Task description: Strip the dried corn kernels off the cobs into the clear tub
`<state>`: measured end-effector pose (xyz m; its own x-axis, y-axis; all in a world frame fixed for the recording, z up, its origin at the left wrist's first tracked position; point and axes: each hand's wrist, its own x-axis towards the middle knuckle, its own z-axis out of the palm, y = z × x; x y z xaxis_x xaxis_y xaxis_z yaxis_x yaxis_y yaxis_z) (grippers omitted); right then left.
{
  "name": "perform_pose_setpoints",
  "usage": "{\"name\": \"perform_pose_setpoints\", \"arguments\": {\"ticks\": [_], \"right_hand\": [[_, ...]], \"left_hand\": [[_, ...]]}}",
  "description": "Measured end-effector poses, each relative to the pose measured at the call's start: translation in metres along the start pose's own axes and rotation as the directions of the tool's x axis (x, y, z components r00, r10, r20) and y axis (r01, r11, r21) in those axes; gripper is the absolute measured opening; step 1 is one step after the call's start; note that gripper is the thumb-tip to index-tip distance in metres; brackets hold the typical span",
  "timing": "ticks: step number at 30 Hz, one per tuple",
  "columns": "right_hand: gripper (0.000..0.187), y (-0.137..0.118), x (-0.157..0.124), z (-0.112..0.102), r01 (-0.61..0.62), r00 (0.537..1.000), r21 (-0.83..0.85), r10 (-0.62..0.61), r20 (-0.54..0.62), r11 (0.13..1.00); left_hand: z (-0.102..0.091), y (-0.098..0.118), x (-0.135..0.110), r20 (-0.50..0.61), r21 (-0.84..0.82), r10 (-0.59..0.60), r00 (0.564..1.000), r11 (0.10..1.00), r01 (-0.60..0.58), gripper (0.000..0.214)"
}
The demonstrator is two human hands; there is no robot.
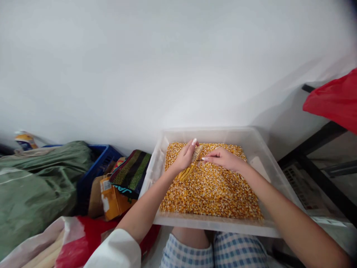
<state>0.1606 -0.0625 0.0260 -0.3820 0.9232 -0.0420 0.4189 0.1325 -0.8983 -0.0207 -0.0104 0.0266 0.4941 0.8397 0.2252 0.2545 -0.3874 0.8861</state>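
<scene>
A clear plastic tub (263, 156) rests on my lap, filled with loose yellow corn kernels (212, 190). My left hand (185, 156) is closed around a corn cob (192, 165) that is partly stripped, held over the kernels at the tub's far left. My right hand (223, 158) is closed in a pinch on a thin dark tool (200, 160) whose tip touches the cob. Both hands meet above the far part of the kernels.
To the left are a blue crate (103, 160), a green cloth bundle (36, 186), an orange carton (111, 199) and a striped mesh bag (131, 173). A red-and-white bag (75, 242) lies at lower left. A black metal frame (320, 149) and red cloth (334, 100) are at right. A white wall is behind.
</scene>
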Motion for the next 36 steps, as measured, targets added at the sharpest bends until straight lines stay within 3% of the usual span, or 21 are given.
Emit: {"name": "perform_pose_setpoints", "arguments": {"ticks": [5,18,25,31,36], "right_hand": [[0.042,-0.004,0.000,0.006,0.025,0.996,0.009,-0.024,-0.089,1.000],[0.042,-0.007,0.000,0.012,0.021,0.997,0.070,-0.016,-0.073,0.997],[0.042,-0.006,-0.003,0.007,0.005,0.999,0.127,0.000,-0.037,0.992],[0.041,-0.006,-0.001,0.006,0.038,0.986,-0.015,-0.040,-0.165,0.999],[0.038,-0.004,0.002,0.011,0.056,0.987,-0.034,-0.061,-0.146,0.998]], "left_hand": [[-0.003,-0.004,0.004,-0.053,-0.114,-0.086,0.995,0.990,0.079,0.045],[0.000,-0.003,0.002,-0.001,-0.266,-0.158,0.988,0.952,0.152,0.045],[-0.001,-0.005,0.004,-0.045,-0.165,-0.109,0.993,0.981,0.100,0.045],[-0.004,-0.008,0.006,-0.098,-0.108,-0.084,0.992,0.991,0.073,0.048],[-0.003,-0.008,0.005,-0.077,-0.098,-0.093,0.993,0.992,0.085,0.050]]}}
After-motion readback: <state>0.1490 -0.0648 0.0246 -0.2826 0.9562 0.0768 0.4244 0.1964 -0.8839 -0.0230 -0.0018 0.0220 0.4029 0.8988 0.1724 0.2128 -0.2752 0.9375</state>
